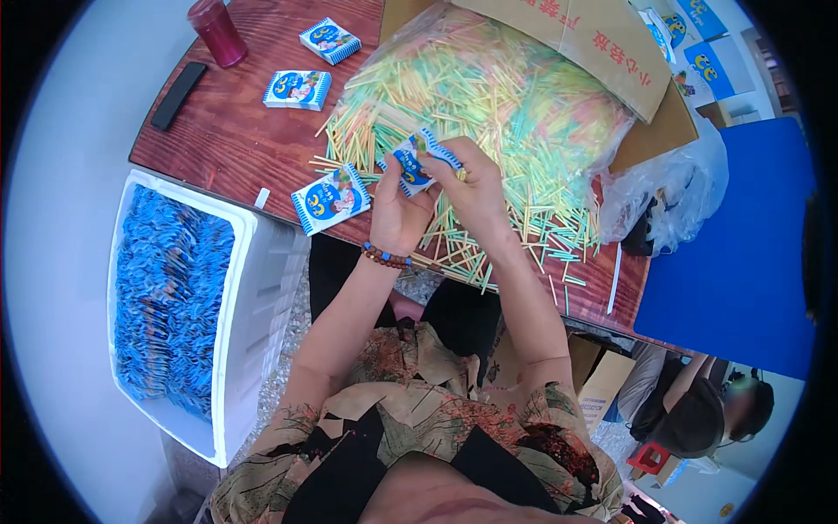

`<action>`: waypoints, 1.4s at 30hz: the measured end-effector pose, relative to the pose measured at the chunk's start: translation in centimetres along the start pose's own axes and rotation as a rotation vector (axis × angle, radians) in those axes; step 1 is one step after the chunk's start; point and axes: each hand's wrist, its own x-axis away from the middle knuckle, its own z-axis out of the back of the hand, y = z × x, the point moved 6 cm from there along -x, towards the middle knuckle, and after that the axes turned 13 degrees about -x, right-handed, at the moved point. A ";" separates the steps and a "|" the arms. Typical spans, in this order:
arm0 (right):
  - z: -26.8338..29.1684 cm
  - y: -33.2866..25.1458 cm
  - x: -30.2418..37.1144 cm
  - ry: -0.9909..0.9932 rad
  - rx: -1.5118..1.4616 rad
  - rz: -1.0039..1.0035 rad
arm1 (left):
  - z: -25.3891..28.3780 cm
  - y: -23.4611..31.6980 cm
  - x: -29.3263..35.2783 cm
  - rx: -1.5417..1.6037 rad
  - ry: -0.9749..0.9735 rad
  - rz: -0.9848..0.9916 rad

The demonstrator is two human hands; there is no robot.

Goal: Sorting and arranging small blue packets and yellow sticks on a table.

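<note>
Between my two hands is a small blue-and-white printed packet (408, 172), tilted above the table's front edge. My left hand (400, 214), with beaded bracelets at the wrist, is closed on its left side, thumb on top. With thumb and fingers, my right hand (476, 188) pinches the packet's right end; whether that end is sealed is hidden by the fingers. A similar packet (332, 199) lies on the table just left of my left hand. Behind and below my hands spreads a large heap of thin pastel sticks (471, 87), partly inside a clear plastic bag.
Two more packets (297, 89) lie farther back left, near a black bar-shaped object (179, 96) and a red jar (218, 35). A white bin (229, 349) full of blue packets stands at left. Cardboard flaps (576, 44) rise behind the heap; a person (698, 410) is at lower right.
</note>
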 end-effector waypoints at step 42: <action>-10.0 5.0 -0.5 -0.307 0.301 -0.070 | 5.9 15.2 4.4 -2.141 0.476 -0.527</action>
